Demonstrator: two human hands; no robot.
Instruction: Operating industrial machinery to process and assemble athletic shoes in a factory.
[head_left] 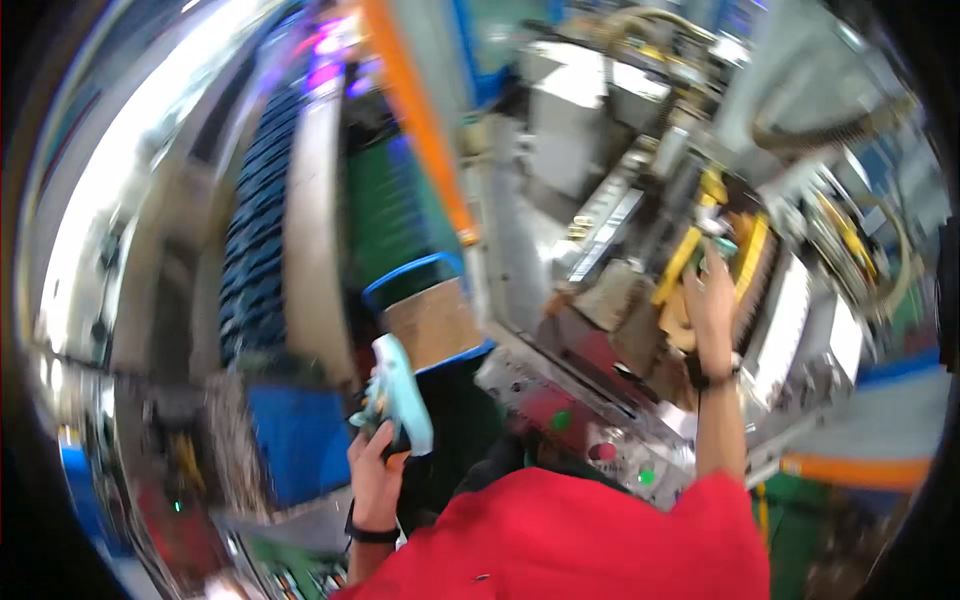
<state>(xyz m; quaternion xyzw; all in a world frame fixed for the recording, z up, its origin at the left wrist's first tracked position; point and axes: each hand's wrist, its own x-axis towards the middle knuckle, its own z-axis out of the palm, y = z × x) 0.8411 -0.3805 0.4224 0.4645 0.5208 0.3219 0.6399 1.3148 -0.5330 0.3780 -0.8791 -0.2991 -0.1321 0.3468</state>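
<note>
My left hand is closed around the lower end of a pale turquoise, curved plastic part, held up away from the machine. Small bits of another colour show along that part's left side, too blurred to name. On the right, my right hand reaches into a machine fixture between two yellow bars. Its fingers look drawn together, and a small green piece shows at their tips. What they grip is too smeared to make out.
Before me stands a metal machine panel with green buttons and a red button. An orange post rises left of the machine. A blue-rimmed bin with brown board stands beyond my left hand. Further left runs a dark ribbed conveyor.
</note>
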